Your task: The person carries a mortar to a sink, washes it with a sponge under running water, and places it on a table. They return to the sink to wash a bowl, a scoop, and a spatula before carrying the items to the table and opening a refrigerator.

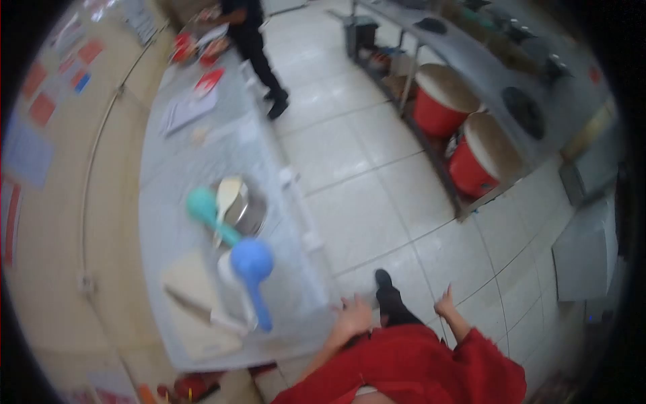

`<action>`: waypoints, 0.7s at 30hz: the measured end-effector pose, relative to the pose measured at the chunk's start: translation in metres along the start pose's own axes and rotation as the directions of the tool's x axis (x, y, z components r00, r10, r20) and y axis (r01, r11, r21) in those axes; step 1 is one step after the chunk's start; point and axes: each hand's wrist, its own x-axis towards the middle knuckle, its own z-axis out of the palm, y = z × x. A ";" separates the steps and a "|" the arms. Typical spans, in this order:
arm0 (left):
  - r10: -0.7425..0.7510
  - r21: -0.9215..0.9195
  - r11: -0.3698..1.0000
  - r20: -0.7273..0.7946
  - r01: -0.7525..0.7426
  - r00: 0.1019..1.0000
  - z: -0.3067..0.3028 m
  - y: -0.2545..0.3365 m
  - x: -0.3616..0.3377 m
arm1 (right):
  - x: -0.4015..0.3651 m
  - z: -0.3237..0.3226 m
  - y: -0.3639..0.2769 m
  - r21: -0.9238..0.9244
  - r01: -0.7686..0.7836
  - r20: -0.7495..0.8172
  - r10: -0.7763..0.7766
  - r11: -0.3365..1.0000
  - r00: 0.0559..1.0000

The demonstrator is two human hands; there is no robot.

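My left hand (352, 318) is beside the front right corner of the counter, blurred, with its fingers partly spread and nothing visible in it. Out over the tiled floor, my right hand (445, 303) hangs with one finger extended; whether the others are curled is unclear. Nearest my left hand on the counter are a blue ladle (254, 266) and a knife (195, 308) lying on a cream cutting board (192, 330). Behind them, a green ladle (205, 205) and a cream-coloured scoop (230, 195) rest at a metal pot (250, 214).
The marble counter (202, 158) runs along the left wall, with papers (190, 111) on it. A person in dark clothes (249, 34) stands at its far end. Two red buckets (434, 111) with pale lids sit under the steel table (464, 57) on the right.
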 end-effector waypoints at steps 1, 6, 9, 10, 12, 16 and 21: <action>0.317 0.110 0.943 0.002 -0.315 0.948 0.013 -0.014 0.037 | 0.019 0.047 0.022 0.088 0.123 -0.040 -0.120 0.989 0.992; 0.222 -0.353 0.880 -0.284 -0.317 0.933 -0.004 0.015 0.200 | -0.015 0.023 0.074 0.986 -0.158 0.144 -0.205 -0.056 0.968; -0.220 -0.011 0.975 -0.201 0.223 0.954 0.050 -0.051 0.334 | 0.048 0.016 0.125 0.996 0.004 0.022 -0.284 0.091 0.959; -0.287 -0.035 0.958 -0.055 0.285 0.956 0.078 -0.075 0.352 | 0.066 0.007 0.142 0.990 0.040 0.003 -0.303 0.138 0.953; -0.335 -0.048 0.940 0.052 0.337 0.941 0.067 -0.067 0.389 | 0.097 -0.016 0.171 0.969 0.110 -0.035 -0.317 0.223 0.948; -0.545 -0.417 0.760 0.009 0.499 0.838 -0.012 -0.028 0.415 | 0.165 -0.086 0.220 0.910 0.225 -0.083 -0.381 0.347 0.921; -0.400 -0.770 0.510 0.183 0.384 0.898 -0.116 -0.034 0.502 | 0.272 -0.207 0.280 0.802 0.347 -0.155 -0.391 0.487 0.907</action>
